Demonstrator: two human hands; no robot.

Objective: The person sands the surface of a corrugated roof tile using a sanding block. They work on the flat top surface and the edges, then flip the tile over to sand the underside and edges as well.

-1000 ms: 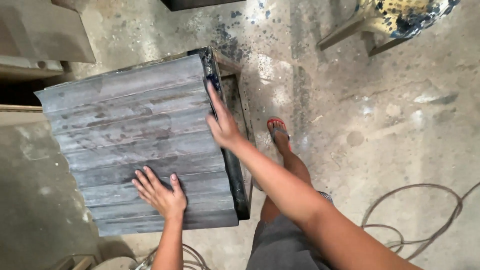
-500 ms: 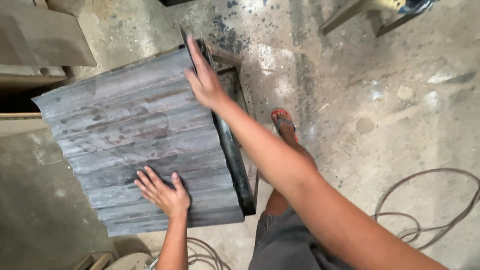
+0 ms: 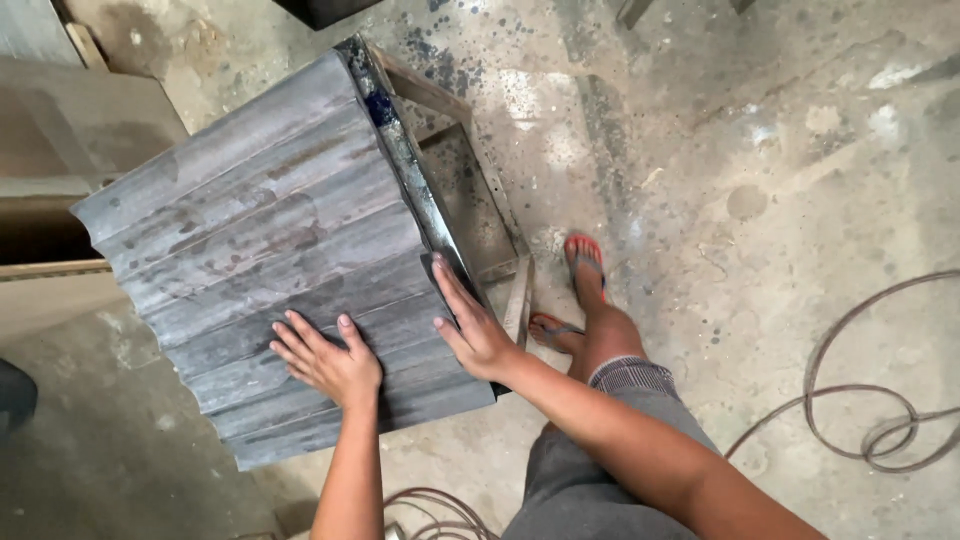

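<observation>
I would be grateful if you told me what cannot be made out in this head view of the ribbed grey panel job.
- Underside of the ribbed grey panel: hidden by the panel itself.
- Most of the metal stand: covered by the panel.
- Palms of the left hand and right hand: pressed flat on the panel.
- Cable ends: cut off by the right edge.
- Dark object at the top: cut off by the top edge.

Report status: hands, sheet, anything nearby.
Left hand flat on corrugated sheet, open. Right hand open at sheet's right edge, beside metal frame. Cable loose on floor, apart.
</observation>
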